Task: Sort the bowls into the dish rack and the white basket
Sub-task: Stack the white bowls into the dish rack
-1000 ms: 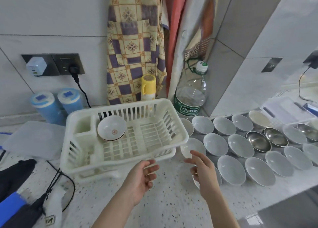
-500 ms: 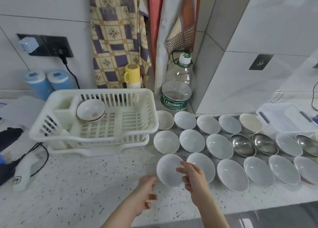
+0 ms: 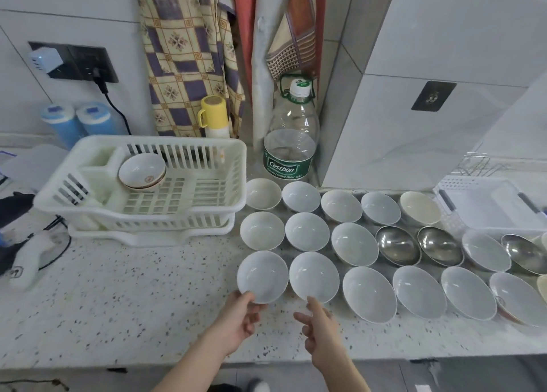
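Note:
Rows of white bowls and a few steel bowls point(image 3: 398, 245) stand on the speckled counter. My left hand point(image 3: 238, 317) pinches the near rim of the front-left white bowl point(image 3: 262, 276), thumb on top and fingers underneath. My right hand point(image 3: 321, 325) is beside it, index finger stretched to the near rim of the second front bowl point(image 3: 313, 276); it holds nothing. The white dish rack point(image 3: 133, 217) sits at the left with stacked patterned bowls point(image 3: 142, 172) inside. The white basket point(image 3: 473, 182) is at the far right, behind the bowls.
A large water bottle point(image 3: 291, 142) and a yellow cup on a flask point(image 3: 213, 114) stand against the wall behind the bowls. Two blue canisters point(image 3: 80, 122), a plugged-in cable and dark items lie left of the rack. Bare counter lies in front of the rack.
The view has swung right toward the bowls. My right hand has let go of the front-left bowl and moved right; my left hand has come up and taken that bowl's near rim.

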A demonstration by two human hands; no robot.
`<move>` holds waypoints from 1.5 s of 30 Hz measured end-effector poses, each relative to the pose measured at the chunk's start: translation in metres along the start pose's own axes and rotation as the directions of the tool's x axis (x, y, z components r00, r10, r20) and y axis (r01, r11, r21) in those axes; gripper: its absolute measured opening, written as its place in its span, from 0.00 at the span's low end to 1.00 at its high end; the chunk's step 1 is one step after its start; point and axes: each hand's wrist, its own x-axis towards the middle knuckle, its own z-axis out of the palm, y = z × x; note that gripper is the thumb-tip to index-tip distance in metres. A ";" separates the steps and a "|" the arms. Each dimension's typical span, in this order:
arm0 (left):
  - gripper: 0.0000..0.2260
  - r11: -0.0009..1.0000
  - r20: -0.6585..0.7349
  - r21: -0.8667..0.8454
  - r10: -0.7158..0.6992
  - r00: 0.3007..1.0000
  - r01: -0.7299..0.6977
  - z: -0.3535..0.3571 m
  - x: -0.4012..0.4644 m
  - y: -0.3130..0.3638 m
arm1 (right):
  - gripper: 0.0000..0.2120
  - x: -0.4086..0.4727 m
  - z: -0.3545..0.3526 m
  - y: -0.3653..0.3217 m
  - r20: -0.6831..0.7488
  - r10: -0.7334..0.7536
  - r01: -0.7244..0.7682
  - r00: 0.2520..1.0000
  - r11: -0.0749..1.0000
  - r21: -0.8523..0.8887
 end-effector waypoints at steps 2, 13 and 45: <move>0.13 1.000 -0.011 -0.007 0.016 1.000 -0.016 0.003 0.001 0.001 | 0.08 0.001 -0.001 -0.003 -0.013 -0.029 0.029 0.999 0.999 0.018; 0.13 0.989 0.044 -0.141 -0.048 0.998 0.054 0.004 -0.019 0.011 | 0.13 0.009 -0.003 -0.005 -0.100 -0.129 0.131 0.987 0.991 0.008; 0.12 0.844 -0.195 -0.368 0.340 0.920 -0.390 -0.234 -0.088 0.182 | 0.11 -0.066 0.225 -0.087 0.181 -0.563 0.586 0.806 0.803 -0.110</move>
